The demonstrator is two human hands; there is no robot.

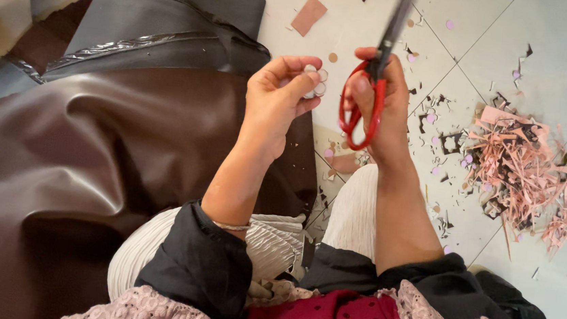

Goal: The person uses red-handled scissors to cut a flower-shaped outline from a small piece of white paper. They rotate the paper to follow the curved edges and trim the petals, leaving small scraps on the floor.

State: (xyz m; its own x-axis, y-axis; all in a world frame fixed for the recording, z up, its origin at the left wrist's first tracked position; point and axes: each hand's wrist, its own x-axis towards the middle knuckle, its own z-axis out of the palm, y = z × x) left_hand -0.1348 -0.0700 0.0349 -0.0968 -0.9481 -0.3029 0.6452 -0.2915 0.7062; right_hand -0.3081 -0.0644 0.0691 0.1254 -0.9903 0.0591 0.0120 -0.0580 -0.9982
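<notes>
Your left hand (281,89) pinches small pale round discs (317,82); right hand (378,96) grips red-handled scissors (372,85), blades shut. Discs could slip w/ loose pinch.

Red-handled scissors (372,85) point up and away, blades dark — small pale round discs (317,84) are stacked just beside them, above the floor.

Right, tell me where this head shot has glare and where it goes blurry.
Head view: soft daylight, broad glare on the brown leather sheet; scissors blades smear with blur toward the top edge; the left hand and right hand are sharp; the pink scrap pile is crisp, with faint shadows on the floor tiles.
</notes>
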